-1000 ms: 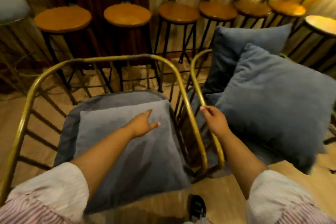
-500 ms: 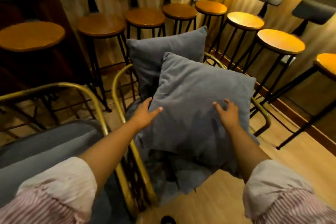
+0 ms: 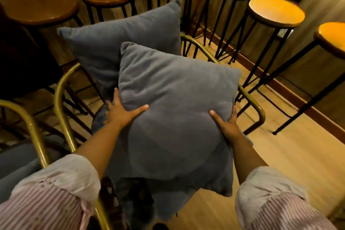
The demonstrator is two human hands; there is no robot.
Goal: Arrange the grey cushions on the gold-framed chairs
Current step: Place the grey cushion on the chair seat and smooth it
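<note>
Cushion in hand [image 3: 173, 117]: left hand [image 3: 119, 112] and right hand [image 3: 226, 125] clamp its sides.
Back cushion [image 3: 119, 43]: propped upright in gold chair [image 3: 260, 110].
Left: seat this one, probably.

cushions [image 3: 173, 110] grey | chair frame [image 3: 61, 87] gold | stools [image 3: 276, 11] orange w/ blk legs | sleeves [image 3: 56, 192] pink-striped

Left hand [image 3: 121, 113], right hand [image 3: 226, 124] gripping, arms extended.

The grey cushion [image 3: 175, 110] is soft, matt, velvety cloth. The chair frame [image 3: 259, 110] is brushed gold metal. Stool seats [image 3: 276, 11] are glossy wood on matt black metal legs.
</note>
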